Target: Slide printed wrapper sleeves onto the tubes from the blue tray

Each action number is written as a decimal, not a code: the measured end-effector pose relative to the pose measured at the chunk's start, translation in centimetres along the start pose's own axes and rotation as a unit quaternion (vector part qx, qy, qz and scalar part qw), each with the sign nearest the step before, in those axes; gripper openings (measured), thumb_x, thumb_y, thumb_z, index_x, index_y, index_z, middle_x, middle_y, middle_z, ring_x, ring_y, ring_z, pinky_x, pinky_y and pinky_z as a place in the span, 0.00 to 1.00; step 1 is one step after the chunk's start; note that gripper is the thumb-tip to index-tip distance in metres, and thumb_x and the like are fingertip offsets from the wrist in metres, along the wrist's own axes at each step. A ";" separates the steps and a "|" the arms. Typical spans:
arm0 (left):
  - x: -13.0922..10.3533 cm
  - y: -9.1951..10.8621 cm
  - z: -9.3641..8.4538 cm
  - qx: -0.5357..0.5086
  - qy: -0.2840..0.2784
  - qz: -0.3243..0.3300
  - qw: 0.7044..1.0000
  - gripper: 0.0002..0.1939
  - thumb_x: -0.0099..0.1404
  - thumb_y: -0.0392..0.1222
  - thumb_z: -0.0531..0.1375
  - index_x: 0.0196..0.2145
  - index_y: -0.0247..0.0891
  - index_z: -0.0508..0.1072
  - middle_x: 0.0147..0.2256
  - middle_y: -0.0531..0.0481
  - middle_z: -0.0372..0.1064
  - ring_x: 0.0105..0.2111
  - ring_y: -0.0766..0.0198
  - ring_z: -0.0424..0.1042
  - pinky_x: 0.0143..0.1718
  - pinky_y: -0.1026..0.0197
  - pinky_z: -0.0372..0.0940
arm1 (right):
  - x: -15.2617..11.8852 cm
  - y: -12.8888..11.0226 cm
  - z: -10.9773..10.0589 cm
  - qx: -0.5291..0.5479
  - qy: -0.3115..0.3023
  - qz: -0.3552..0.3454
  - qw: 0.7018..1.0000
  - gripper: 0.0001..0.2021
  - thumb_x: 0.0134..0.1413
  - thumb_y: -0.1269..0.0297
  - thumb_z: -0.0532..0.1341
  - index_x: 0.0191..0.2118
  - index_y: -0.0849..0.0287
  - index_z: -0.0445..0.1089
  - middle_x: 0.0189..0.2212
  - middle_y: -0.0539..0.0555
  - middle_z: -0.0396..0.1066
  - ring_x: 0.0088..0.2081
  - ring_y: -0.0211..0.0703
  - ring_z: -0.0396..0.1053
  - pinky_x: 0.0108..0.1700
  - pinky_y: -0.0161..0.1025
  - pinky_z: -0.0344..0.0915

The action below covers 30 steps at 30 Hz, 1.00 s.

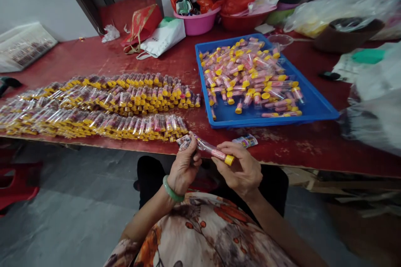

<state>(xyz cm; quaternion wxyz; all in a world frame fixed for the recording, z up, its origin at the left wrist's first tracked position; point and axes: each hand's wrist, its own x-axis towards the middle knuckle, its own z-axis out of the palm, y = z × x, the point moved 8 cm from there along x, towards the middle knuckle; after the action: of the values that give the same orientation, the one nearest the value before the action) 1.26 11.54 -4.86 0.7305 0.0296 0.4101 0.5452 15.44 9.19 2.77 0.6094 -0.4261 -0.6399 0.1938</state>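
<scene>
A clear tube with pink contents and a yellow cap is held between my two hands, tilted down to the right. My right hand grips it near the capped end. My left hand, below a green bangle, pinches a small printed piece and touches the tube's other end. Beyond my right hand, another printed piece lies on the red table. A blue tray holds a loose heap of similar tubes. Stacked rows of tubes lie to the left.
Behind the tray are a pink basin and a red basin with bags. A white bag and a red bag lie at the back. Plastic bags crowd the right side. A red stool stands on the floor at left.
</scene>
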 end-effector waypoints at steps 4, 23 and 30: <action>-0.2 -0.1 0.1 -0.001 -0.011 -0.005 1.000 0.23 0.42 0.44 0.76 0.28 0.35 0.66 0.21 0.61 0.60 0.15 0.80 0.54 0.15 0.74 0.46 | -1.1 1.2 0.3 0.035 0.003 0.074 0.997 0.09 0.50 0.67 0.66 0.38 0.55 0.68 0.36 0.54 0.73 0.36 0.46 0.74 0.39 0.46 0.74; -1.0 -0.1 -0.3 0.082 -0.013 0.059 0.995 0.24 0.44 0.49 0.74 0.24 0.34 0.64 0.18 0.60 0.57 0.16 0.79 0.52 0.16 0.72 0.46 | -2.4 -1.6 0.7 -0.112 0.038 -0.101 0.988 0.21 0.47 0.73 0.69 0.47 0.55 0.67 0.39 0.57 0.74 0.39 0.46 0.75 0.38 0.43 0.75; -1.3 0.7 -0.4 0.118 -0.026 0.083 0.989 0.25 0.46 0.51 0.73 0.21 0.36 0.61 0.15 0.60 0.56 0.16 0.77 0.52 0.17 0.71 0.47 | -2.1 -1.4 1.7 0.010 -0.121 -0.043 0.992 0.20 0.55 0.67 0.64 0.54 0.59 0.65 0.49 0.63 0.68 0.48 0.51 0.71 0.44 0.47 0.75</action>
<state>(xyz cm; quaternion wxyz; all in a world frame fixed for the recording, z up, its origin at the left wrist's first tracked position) 0.35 10.57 -4.00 0.6844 0.1637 0.4489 0.5507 13.18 7.19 2.28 0.5398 -0.3658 -0.7243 0.2242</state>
